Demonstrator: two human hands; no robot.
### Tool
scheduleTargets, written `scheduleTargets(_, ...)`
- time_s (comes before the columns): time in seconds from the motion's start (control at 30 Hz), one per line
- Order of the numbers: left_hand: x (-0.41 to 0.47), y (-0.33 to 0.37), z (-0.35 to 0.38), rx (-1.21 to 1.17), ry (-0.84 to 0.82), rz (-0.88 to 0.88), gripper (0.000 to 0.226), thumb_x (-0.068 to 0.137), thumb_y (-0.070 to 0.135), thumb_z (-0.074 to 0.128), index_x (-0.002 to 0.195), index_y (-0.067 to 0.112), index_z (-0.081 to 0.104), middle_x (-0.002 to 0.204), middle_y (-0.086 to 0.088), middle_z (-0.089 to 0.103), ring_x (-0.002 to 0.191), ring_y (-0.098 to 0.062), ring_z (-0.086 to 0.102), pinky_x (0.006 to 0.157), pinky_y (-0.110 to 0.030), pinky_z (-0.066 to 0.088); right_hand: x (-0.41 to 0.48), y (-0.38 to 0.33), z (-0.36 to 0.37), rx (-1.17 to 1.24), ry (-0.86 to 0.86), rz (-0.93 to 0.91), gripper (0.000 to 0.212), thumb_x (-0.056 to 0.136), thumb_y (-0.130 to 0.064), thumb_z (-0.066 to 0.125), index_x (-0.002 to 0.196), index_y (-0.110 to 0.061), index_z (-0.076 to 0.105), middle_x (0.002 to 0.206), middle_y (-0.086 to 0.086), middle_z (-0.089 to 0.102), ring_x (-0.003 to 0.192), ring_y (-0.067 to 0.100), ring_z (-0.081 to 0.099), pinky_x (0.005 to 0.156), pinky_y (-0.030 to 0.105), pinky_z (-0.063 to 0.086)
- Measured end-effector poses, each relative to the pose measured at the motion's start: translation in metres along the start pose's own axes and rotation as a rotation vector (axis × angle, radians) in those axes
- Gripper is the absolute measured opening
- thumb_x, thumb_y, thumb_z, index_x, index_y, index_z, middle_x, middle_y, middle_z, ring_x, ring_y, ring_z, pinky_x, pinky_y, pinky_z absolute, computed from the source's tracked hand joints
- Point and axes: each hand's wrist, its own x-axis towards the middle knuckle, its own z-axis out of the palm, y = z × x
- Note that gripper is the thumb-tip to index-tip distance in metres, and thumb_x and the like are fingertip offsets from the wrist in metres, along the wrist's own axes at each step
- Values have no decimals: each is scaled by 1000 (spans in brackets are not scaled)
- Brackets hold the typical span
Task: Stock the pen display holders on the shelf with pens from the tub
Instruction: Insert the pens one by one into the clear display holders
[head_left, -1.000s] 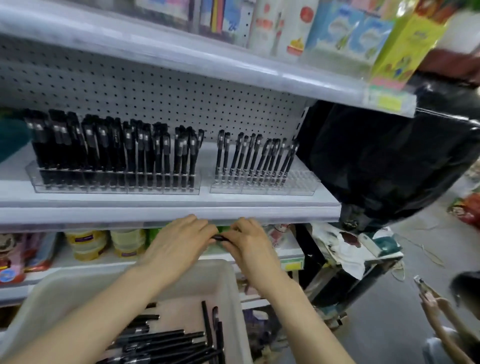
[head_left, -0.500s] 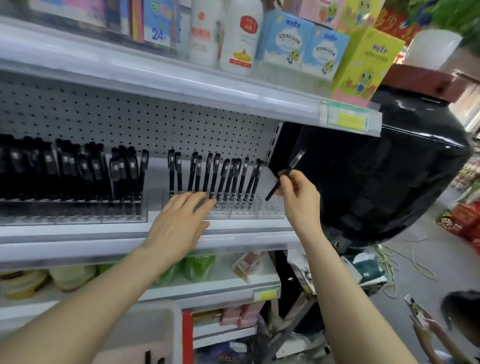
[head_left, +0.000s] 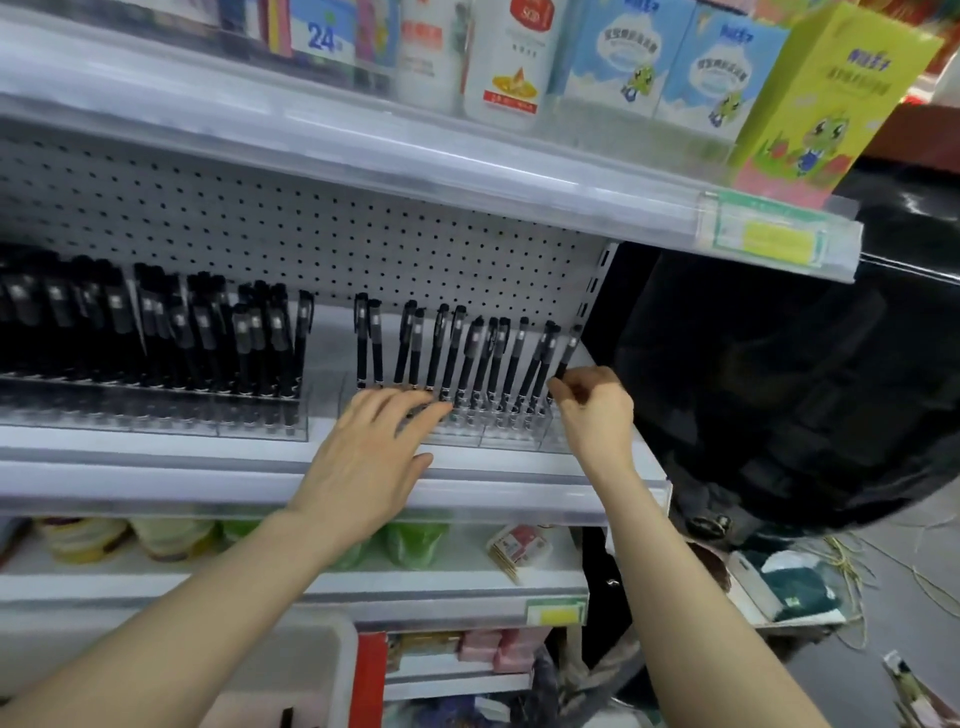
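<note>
pen (head_left: 568, 351) now down at holder (head_left: 511, 444)

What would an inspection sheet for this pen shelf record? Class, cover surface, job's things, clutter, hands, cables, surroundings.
Surface: white shelf, pegboard behind.
Job's things: left holder packed with black pens; right holder part filled; tub below.
Clutter: nothing seen.
Hands: left hand rests straight-fingered on right holder; right hand pinches pen at its right end.
Cables: yellowish cord loose on floor, right.
Surroundings: cartons on upper shelf; large black vessel beside shelf.
</note>
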Motion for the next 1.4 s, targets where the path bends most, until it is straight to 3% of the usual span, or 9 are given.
scheduleTargets(0.27,0,2,1,-1,-3,-14,57,88,32,60,142,20,44,138,-4,50,127,-27,43,111,-44,35,2,4,4,-30,32,-22,18,90,-17,67,92,0,71,105,14,60,75,18,51,71,20,34)
scheduleTargets(0.47,-25,-2,-10,-60,-53,-20,64,95,31,56,152,26,29,156,-1,30,144,-21,27,119,-38,11,-6,-10,-6,-86,23,29,25,94,-18,62,112,-2,69,117,17,59,88,26,56,82,33,46)
scheduleTargets(0.6,-65,-17,-36,-93,-52,-31,54,94,29,58,144,19,44,146,-5,44,136,-26,38,115,-44,31,-32,-26,-5,-153,131,34,38,94,-16,59,130,-6,56,118,15,56,101,30,56,84,34,41)
scheduleTargets(0.73,-116,-48,-63,-132,-94,-142,41,95,32,54,132,17,57,129,-4,54,120,-25,49,100,-41,44,-79,-58,11,-90,167,-32,39,93,-18,63,130,-10,53,115,10,57,100,25,57,89,41,47)
scheduleTargets(0.83,-160,-74,-72,-141,-100,-191,36,95,35,50,123,16,62,118,-4,58,107,-27,54,88,-39,48,-129,-91,33,-56,78,-111,26,90,-17,64,116,-13,64,106,8,62,91,23,60,85,43,51)
scheduleTargets(0.93,-202,-96,-68,-129,-155,-229,46,93,44,38,121,16,63,114,-5,58,102,-27,55,84,-39,47,-187,-122,59,14,-64,-110,16,87,-15,66,103,-14,72,94,7,68,82,21,64,82,38,53)
scheduleTargets(1.1,-245,-111,-52,-122,-203,-220,47,93,37,41,133,17,55,121,-9,56,110,-33,51,97,-42,40,-267,-149,101,-17,-349,-69,12,86,-15,65,93,-17,74,90,0,73,82,17,65,75,25,47)
scheduleTargets(1.27,-251,-113,-54,-145,-142,-162,48,91,22,49,139,18,49,120,-8,55,111,-30,48,102,-36,31,-314,-139,131,-127,-599,48,14,86,-9,60,87,-13,74,89,3,73,87,19,66,74,26,48)
scheduleTargets(1.4,-253,-114,-52,-172,-151,-165,51,91,16,56,141,18,48,125,-7,53,116,-28,46,110,-35,22,-321,-129,137,-250,-856,51,9,81,-26,73,88,-21,72,84,-4,67,87,18,64,82,31,53)
